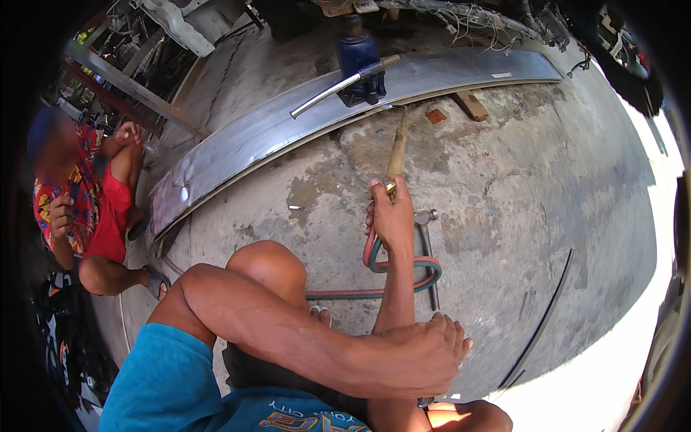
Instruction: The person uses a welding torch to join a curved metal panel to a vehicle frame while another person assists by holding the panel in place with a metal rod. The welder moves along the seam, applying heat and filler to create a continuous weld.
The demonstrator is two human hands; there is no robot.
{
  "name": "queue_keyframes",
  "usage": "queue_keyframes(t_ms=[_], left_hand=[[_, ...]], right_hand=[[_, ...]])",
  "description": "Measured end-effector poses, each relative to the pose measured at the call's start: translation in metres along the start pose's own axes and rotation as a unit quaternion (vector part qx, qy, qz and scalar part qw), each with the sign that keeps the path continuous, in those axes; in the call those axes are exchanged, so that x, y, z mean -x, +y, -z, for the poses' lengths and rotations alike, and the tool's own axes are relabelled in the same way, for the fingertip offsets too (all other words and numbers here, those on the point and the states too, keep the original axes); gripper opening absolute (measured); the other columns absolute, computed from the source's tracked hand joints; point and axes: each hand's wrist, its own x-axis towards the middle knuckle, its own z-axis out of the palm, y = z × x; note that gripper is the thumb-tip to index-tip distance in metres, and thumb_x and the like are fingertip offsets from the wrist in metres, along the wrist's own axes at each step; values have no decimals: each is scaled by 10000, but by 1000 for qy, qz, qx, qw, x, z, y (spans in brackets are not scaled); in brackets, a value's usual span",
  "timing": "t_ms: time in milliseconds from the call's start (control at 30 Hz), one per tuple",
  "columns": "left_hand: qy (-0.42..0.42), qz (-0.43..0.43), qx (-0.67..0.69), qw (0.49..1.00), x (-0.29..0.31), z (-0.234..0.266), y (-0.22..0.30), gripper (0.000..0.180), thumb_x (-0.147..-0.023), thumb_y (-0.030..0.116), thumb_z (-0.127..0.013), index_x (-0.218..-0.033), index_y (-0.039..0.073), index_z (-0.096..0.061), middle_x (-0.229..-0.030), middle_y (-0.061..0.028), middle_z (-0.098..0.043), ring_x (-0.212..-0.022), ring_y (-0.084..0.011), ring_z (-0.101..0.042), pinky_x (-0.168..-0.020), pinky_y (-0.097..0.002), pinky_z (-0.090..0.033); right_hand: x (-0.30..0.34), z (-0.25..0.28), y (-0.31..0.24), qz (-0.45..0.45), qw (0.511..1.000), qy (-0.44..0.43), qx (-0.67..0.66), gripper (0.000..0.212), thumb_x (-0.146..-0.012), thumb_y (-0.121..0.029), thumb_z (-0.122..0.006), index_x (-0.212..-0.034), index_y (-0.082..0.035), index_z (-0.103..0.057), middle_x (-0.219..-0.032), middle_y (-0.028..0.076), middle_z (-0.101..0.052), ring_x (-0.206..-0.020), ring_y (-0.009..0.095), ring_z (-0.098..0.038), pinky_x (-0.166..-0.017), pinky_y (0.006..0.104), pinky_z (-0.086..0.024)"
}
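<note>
My right hand [392, 209] is closed round the lower end of a brass gas torch [398, 147]. The torch points away from me, its tip by the near edge of a long, curved silver metal panel [252, 137]. Red and green hoses [423, 277] loop below that hand. My left arm crosses over my right forearm. Low in the view, my left hand [425, 349] is closed on the handle of a hammer [426, 241], whose grip end shows below the fingers. A blue bottle jack [358, 61] with a steel lever [324, 97] stands on the panel.
At the left squats another person [79, 187] in a patterned shirt and red shorts. A wood block [471, 106] and a rust-brown scrap [435, 116] lie by the panel. A dark strip [540, 317] is on the concrete at right. Loose wiring [497, 29] hangs above the panel's far side.
</note>
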Motion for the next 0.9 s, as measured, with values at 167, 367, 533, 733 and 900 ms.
queue_keyframes(t_ms=[167,367,533,733,900], left_hand=[[-22,-20,-9,1000,7,-9,-1,520,-886,210,-624,-1293,-114,-611,-1118,-207,-689,-961,-332,-661,-881,-397,-532],[-122,-77,29,989,8,11,-25,618,-869,204,-618,-1390,-122,-545,-1234,-229,-665,-1087,-340,-658,-986,-406,-527],[-173,-44,43,983,2,21,-27,754,-816,214,-702,-1453,-85,-432,-1355,-172,-569,-1143,-284,-577,-1025,-403,-452],[-163,-40,71,983,-3,28,-30,620,-906,262,-633,-1405,-84,-509,-1297,-183,-607,-1156,-291,-598,-1052,-398,-454],[-98,-87,98,987,-22,44,-49,519,-937,215,-550,-1325,-120,-631,-1171,-240,-712,-1057,-338,-693,-985,-397,-533]], right_hand=[[-7,6,-2,9,1000,17,4,251,-1039,-286,-649,-1145,-84,-543,-674,47,-573,-487,136,-573,-396,332,-483],[-15,4,7,9,1000,27,-4,249,-1029,-281,-662,-1136,-83,-554,-666,44,-571,-484,134,-573,-408,333,-486],[-11,3,10,7,1000,12,9,252,-1030,-291,-663,-1128,-79,-568,-648,38,-565,-477,133,-572,-412,330,-480],[3,-6,10,10,999,-18,26,284,-1032,-291,-666,-1159,-55,-573,-639,32,-562,-479,136,-582,-418,330,-474],[11,0,7,3,999,-17,29,299,-1032,-284,-663,-1195,-48,-578,-638,33,-562,-482,138,-585,-414,338,-483]])
